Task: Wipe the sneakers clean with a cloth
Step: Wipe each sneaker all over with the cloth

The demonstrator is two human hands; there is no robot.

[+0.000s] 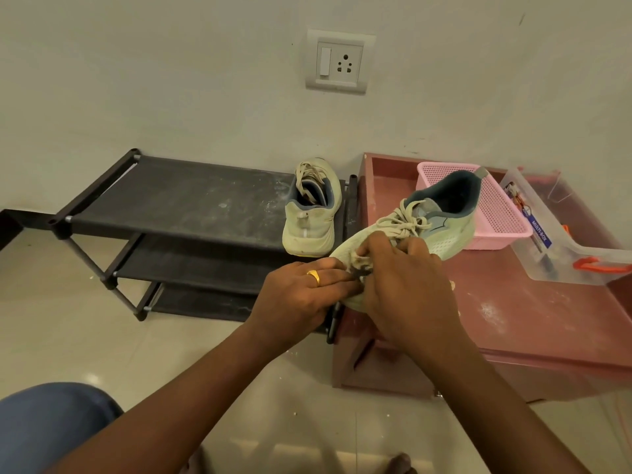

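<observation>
Plainly we are mid-task, not near its end. One held sneaker (448,234) is up in both hands above the front edge of the pink cabinet (513,302), toe toward us and heel out over the pink basket (499,213). A small crumpled cloth (359,265), pale with dark smudges, is pressed on the toe between the hands. Our left hand (301,295), with one gold ring (314,277), wraps the toe from the left with its fingers lying fairly flat along the shoe; the thumb is hidden, so we cannot tell how tight that hold is. Our right hand (407,282) has its fingers curled down on the cloth, pinching it against the toe just below the laces. We judge that the toe is the part being wiped; the side mesh and heel look pale, but whether they have been cleaned we cannot tell. The second sneaker (309,220) stands on the top shelf of the shoe rack (178,200), heel toward us, with brownish marks low on its heel, so it looks yet to be wiped. By count: two sneakers, one cloth, two hands, one rack with three dusty shelves, one cabinet, one basket, one clear box (561,234) with an orange handle, and one wall socket (337,61).
</observation>
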